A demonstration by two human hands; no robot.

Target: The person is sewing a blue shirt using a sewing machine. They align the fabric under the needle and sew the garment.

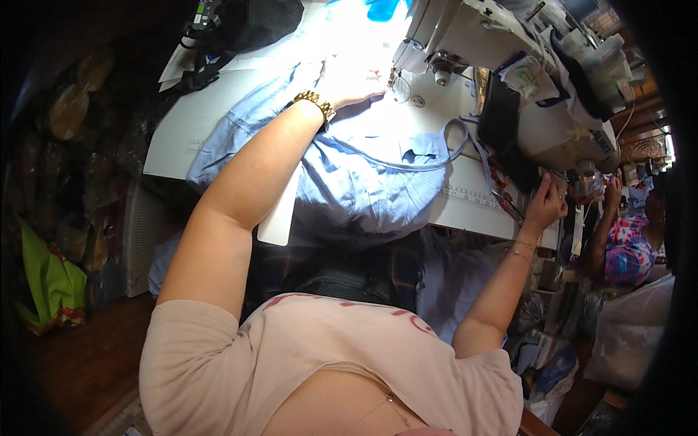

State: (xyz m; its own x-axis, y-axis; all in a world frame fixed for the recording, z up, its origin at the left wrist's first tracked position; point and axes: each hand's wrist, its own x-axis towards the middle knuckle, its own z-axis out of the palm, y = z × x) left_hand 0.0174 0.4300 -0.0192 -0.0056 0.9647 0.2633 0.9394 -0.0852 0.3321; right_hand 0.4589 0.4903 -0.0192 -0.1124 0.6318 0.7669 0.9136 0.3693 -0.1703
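My left hand (352,81), washed out by the lamp's glare, lies on a light blue garment (363,178) beside the needle area (396,81) of a white sewing machine (465,29). Its fingers seem stretched toward the needle. A gold watch (316,105) is on that wrist. The garment is bunched over the table's front edge, with a narrow strip (392,164) of the same cloth looping to the right. My right hand (547,206) is raised at the machine's right end, fingers drawn together; whatever they hold is too small to make out.
A black mesh bag (258,25) with straps lies on the white table (174,142) at the far left. Slim tools (507,196) lie near its right edge. A green bag (54,280) stands low at left. Another person (629,243) in a colourful top is at far right.
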